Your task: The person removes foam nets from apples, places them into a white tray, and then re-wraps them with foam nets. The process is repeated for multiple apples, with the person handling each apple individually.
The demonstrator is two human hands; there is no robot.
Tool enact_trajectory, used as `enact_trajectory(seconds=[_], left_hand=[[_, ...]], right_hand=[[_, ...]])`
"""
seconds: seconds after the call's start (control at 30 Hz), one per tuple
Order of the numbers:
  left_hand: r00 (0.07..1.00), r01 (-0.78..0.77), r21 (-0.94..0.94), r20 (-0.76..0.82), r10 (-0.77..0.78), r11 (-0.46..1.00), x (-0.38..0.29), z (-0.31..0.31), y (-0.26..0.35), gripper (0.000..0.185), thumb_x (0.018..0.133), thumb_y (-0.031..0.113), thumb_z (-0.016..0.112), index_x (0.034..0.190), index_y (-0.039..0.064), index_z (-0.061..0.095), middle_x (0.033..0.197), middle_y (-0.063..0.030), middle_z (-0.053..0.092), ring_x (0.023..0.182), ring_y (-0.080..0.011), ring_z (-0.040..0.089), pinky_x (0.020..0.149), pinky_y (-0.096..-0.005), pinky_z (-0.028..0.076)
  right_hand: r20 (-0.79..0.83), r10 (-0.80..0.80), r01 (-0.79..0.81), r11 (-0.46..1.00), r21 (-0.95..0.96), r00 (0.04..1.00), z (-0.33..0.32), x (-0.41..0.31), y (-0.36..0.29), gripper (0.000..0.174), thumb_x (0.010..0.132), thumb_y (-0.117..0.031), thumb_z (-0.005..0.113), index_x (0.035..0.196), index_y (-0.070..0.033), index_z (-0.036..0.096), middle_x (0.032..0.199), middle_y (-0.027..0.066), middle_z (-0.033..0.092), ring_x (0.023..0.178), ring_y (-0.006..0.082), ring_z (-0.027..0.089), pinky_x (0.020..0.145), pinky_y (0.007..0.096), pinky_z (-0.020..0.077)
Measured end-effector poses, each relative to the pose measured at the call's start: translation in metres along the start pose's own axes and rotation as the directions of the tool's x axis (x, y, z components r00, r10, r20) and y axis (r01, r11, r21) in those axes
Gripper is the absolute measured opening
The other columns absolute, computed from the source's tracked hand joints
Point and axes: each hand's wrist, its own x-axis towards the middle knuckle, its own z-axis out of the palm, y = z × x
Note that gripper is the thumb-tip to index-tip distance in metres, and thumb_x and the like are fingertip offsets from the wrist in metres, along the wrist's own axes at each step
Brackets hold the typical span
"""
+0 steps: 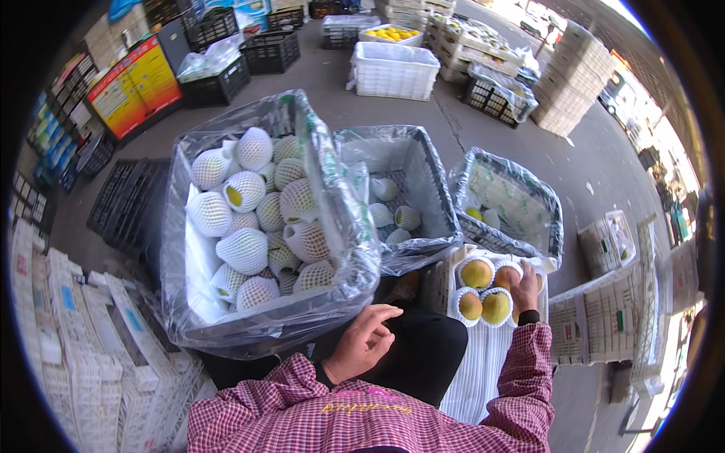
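My left hand (362,344) hovers over my lap with fingers apart and holds nothing. Beside it is a big plastic-lined crate (266,334), filled with fruit in white foam net sleeves (242,251). On the right, my right hand (525,287) reaches down onto fruit in a white plastic crate (453,286). Its fingertips touch a reddish-yellow fruit (506,276); whether they grip one is hidden. Other yellow-orange fruits (476,273) sit there in foam sleeves, stalk ends not visible. White ribbed foam sheeting (478,357) covers the nearer part of that crate.
Two more lined crates stand ahead: a middle crate (416,240) with several sleeved fruits and a right crate (512,195) with a few. White crates are stacked at left (73,340) and right (595,323). Farther off are a white bin (395,73) and black crates (271,54).
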Motion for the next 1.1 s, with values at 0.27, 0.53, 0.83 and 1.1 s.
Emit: enact_trajectory(seconds=[0.27, 0.53, 0.83, 1.1], left_hand=[[0.795, -0.417, 0.401, -0.274, 0.541, 0.816, -0.036, -0.074, 0.05, 0.014, 0.089, -0.006, 0.067, 0.098, 0.004, 0.071, 0.096, -0.0104, 0.066, 0.08, -0.0191, 0.067, 0.07, -0.0289, 0.055], [0.765, -0.319, 0.544, -0.336, 0.55, 0.776, -0.072, -0.133, 0.063, 0.022, 0.081, -0.008, 0.069, 0.096, 0.007, 0.07, 0.096, -0.0096, 0.068, 0.082, -0.0252, 0.068, 0.07, -0.033, 0.055], [0.815, -0.423, 0.429, -0.205, 0.542, 0.798, -0.073, -0.146, 0.051, 0.024, 0.076, -0.008, 0.072, 0.094, 0.009, 0.071, 0.097, -0.0078, 0.068, 0.084, -0.0245, 0.07, 0.072, -0.033, 0.058], [0.855, -0.46, 0.301, -0.102, 0.508, 0.835, -0.068, -0.152, 0.056, 0.023, 0.079, -0.009, 0.072, 0.095, 0.007, 0.071, 0.099, -0.0093, 0.068, 0.088, -0.0268, 0.071, 0.079, -0.035, 0.06]], right_hand=[[-0.026, -0.963, 0.862, 0.227, 0.453, 0.267, -0.056, 0.012, -0.458, 0.042, 0.09, -0.02, 0.069, 0.128, -0.004, 0.058, 0.114, 0.0179, 0.064, 0.109, 0.0368, 0.062, 0.095, 0.0443, 0.0494], [0.703, -0.619, 0.927, 0.337, -0.166, 0.351, 0.066, 0.043, -0.572, 0.08, 0.074, -0.031, 0.08, 0.148, -0.021, 0.049, 0.143, 0.0185, 0.048, 0.126, 0.0372, 0.053, 0.105, 0.049, 0.0434], [0.75, -0.479, 0.847, 0.493, -0.2, 0.456, 0.069, 0.052, -0.587, 0.086, 0.06, -0.031, 0.088, 0.138, -0.024, 0.053, 0.132, 0.0149, 0.054, 0.129, 0.0351, 0.049, 0.108, 0.0501, 0.0348], [0.632, -0.647, 0.887, 0.435, -0.152, 0.426, 0.066, 0.051, -0.575, 0.09, 0.05, -0.043, 0.089, 0.131, -0.023, 0.057, 0.117, 0.0124, 0.06, 0.12, 0.0336, 0.053, 0.104, 0.0469, 0.0343]])
